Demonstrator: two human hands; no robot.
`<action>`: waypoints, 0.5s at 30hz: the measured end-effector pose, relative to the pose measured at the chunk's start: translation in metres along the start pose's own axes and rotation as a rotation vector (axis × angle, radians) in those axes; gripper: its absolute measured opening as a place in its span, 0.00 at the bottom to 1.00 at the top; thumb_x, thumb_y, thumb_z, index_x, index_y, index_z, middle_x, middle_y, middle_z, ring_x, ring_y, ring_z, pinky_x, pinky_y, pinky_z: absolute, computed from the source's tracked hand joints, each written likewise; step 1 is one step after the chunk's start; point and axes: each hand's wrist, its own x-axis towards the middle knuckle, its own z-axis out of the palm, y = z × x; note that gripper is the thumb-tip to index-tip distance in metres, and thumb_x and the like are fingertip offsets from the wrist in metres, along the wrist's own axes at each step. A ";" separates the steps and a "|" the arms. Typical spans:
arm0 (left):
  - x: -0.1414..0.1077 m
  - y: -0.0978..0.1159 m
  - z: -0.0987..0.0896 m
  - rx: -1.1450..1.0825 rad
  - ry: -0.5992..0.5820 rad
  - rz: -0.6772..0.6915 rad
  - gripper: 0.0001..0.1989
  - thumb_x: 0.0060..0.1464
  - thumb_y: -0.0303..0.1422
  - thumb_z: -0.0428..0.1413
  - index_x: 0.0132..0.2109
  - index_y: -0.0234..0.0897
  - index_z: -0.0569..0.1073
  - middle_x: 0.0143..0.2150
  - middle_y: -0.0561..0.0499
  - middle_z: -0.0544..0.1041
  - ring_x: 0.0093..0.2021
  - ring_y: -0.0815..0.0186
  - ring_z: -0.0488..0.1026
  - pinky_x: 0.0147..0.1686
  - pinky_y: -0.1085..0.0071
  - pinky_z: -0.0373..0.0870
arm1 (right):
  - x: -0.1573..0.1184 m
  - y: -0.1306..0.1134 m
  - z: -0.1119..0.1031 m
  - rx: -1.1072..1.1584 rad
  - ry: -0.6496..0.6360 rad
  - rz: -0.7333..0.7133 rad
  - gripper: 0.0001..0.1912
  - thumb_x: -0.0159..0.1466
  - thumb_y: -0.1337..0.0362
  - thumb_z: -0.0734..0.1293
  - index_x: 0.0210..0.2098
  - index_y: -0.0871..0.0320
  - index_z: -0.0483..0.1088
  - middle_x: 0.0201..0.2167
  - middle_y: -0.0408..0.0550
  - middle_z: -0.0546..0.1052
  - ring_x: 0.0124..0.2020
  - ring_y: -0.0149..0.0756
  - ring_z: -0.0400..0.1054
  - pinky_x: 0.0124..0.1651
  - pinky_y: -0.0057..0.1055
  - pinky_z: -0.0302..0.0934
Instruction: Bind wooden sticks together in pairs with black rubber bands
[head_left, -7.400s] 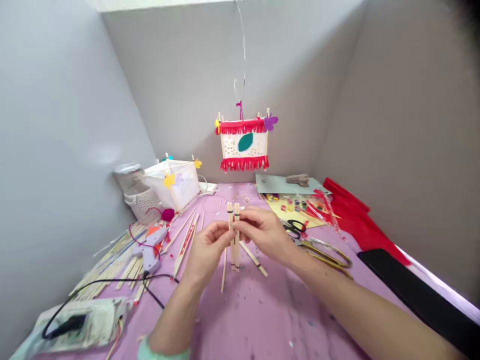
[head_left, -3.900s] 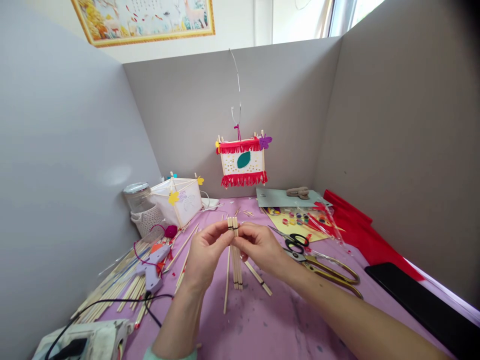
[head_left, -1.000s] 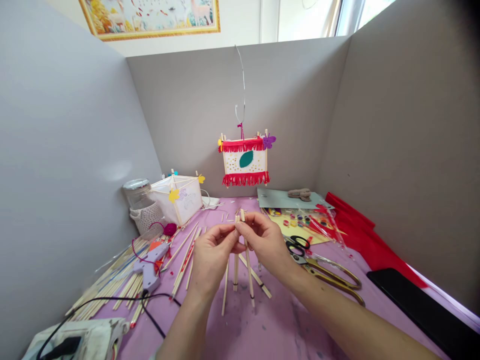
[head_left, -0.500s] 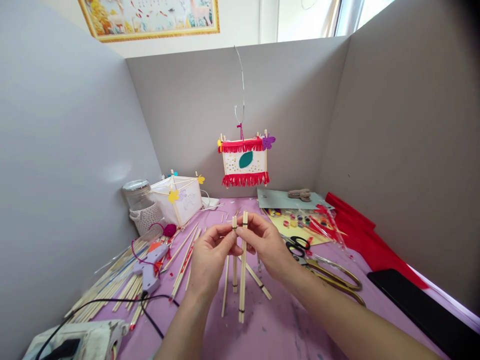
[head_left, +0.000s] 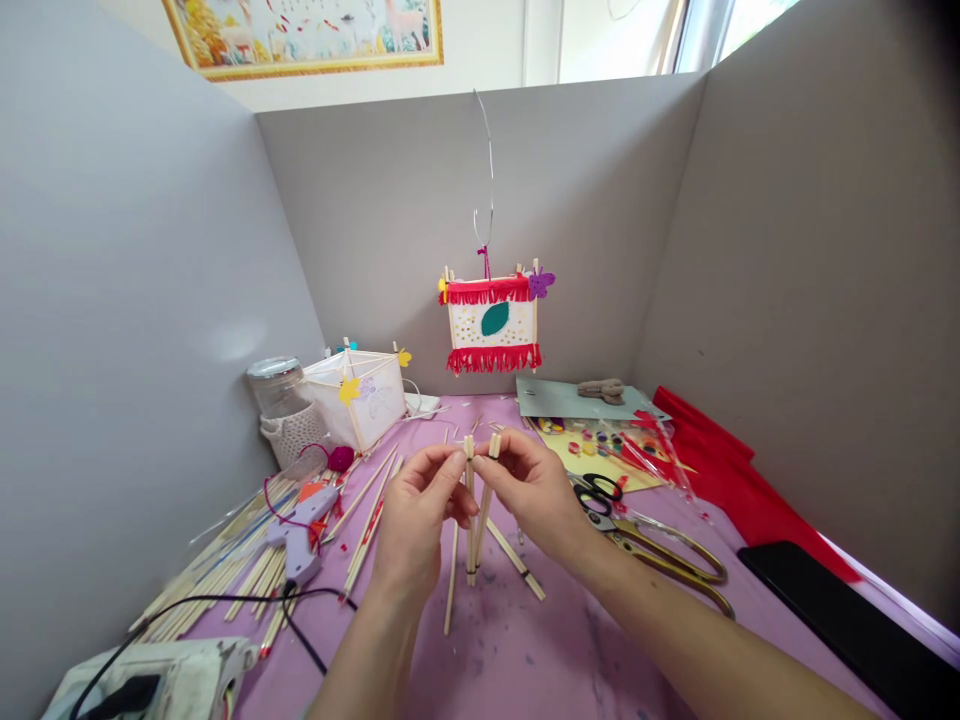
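Two bundles of pale wooden sticks with dark marks or bands near their ends are held up before me. My left hand pinches the left stick bundle near its top, keeping it about upright. Between the thumb and fingers of my right hand is the right stick bundle, tilted so its lower end meets the left one's. Below them, another banded stick pair and a single stick lie on the purple cloth.
Loose sticks, a lilac glue gun and a white paper lantern stand left. Gold-handled scissors, black-handled scissors, red cloth and a black phone lie right. A fringed lantern hangs behind.
The right stick bundle has swung its lower end away from me and left, now meeting the left bundle's foot. Both hands keep their pinch.
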 end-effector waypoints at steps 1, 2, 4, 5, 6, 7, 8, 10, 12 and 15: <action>0.000 0.000 0.000 -0.035 -0.009 -0.017 0.11 0.48 0.37 0.59 0.36 0.34 0.73 0.19 0.56 0.69 0.19 0.74 0.66 0.19 0.78 0.62 | 0.000 -0.001 0.000 0.018 -0.001 0.008 0.07 0.57 0.64 0.65 0.25 0.58 0.63 0.21 0.37 0.63 0.23 0.27 0.58 0.26 0.24 0.54; 0.001 0.001 0.000 -0.065 -0.014 -0.034 0.11 0.48 0.36 0.59 0.37 0.34 0.73 0.19 0.56 0.69 0.19 0.74 0.66 0.20 0.78 0.63 | 0.000 -0.001 0.001 0.033 -0.003 0.016 0.08 0.57 0.64 0.65 0.24 0.57 0.62 0.20 0.37 0.62 0.22 0.26 0.57 0.25 0.23 0.53; 0.002 0.001 0.001 -0.103 -0.013 -0.065 0.10 0.48 0.35 0.59 0.38 0.34 0.74 0.20 0.56 0.70 0.19 0.74 0.66 0.24 0.76 0.66 | 0.000 -0.002 0.000 0.048 -0.015 0.023 0.09 0.57 0.64 0.65 0.24 0.57 0.60 0.19 0.36 0.60 0.21 0.25 0.55 0.24 0.23 0.52; 0.002 0.001 0.001 -0.111 -0.007 -0.074 0.10 0.48 0.35 0.59 0.37 0.33 0.74 0.20 0.56 0.71 0.19 0.73 0.67 0.25 0.75 0.67 | 0.000 -0.002 0.000 0.045 -0.022 0.020 0.09 0.57 0.65 0.64 0.23 0.57 0.59 0.19 0.36 0.59 0.21 0.25 0.54 0.23 0.23 0.51; 0.002 0.001 0.001 -0.112 -0.002 -0.079 0.09 0.48 0.34 0.59 0.36 0.33 0.74 0.20 0.55 0.71 0.20 0.73 0.68 0.26 0.74 0.68 | -0.001 -0.001 0.000 0.038 -0.030 0.013 0.09 0.58 0.65 0.64 0.23 0.57 0.59 0.19 0.36 0.59 0.21 0.25 0.54 0.23 0.23 0.51; 0.003 0.000 0.001 -0.108 0.001 -0.081 0.08 0.48 0.34 0.58 0.35 0.33 0.73 0.20 0.55 0.72 0.20 0.72 0.68 0.27 0.73 0.68 | -0.001 -0.001 -0.001 0.026 -0.036 0.003 0.09 0.58 0.65 0.64 0.24 0.57 0.59 0.20 0.36 0.59 0.21 0.25 0.54 0.24 0.23 0.52; 0.003 0.000 0.001 -0.102 0.002 -0.081 0.08 0.49 0.34 0.58 0.34 0.33 0.73 0.20 0.55 0.72 0.20 0.72 0.69 0.27 0.73 0.68 | -0.001 0.000 -0.001 0.010 -0.038 -0.009 0.09 0.58 0.66 0.63 0.24 0.57 0.59 0.20 0.36 0.60 0.22 0.26 0.55 0.24 0.23 0.52; 0.002 0.000 0.001 -0.083 0.001 -0.076 0.08 0.49 0.35 0.58 0.33 0.33 0.73 0.19 0.55 0.71 0.20 0.71 0.69 0.27 0.73 0.68 | -0.002 0.001 -0.001 -0.029 -0.037 -0.025 0.08 0.58 0.66 0.63 0.24 0.57 0.59 0.21 0.37 0.60 0.22 0.26 0.55 0.24 0.23 0.52; 0.001 -0.001 0.002 -0.060 0.006 -0.062 0.08 0.49 0.35 0.58 0.33 0.33 0.72 0.19 0.55 0.71 0.20 0.72 0.69 0.27 0.73 0.68 | -0.003 0.002 -0.002 -0.069 -0.033 -0.034 0.08 0.58 0.67 0.62 0.24 0.57 0.58 0.21 0.37 0.60 0.23 0.26 0.55 0.24 0.23 0.51; 0.000 -0.001 0.002 -0.040 0.012 -0.029 0.09 0.49 0.36 0.58 0.36 0.34 0.73 0.23 0.55 0.73 0.21 0.72 0.69 0.28 0.73 0.69 | -0.002 0.001 -0.002 -0.108 -0.034 -0.051 0.09 0.59 0.67 0.62 0.24 0.57 0.58 0.21 0.37 0.59 0.23 0.26 0.54 0.25 0.23 0.50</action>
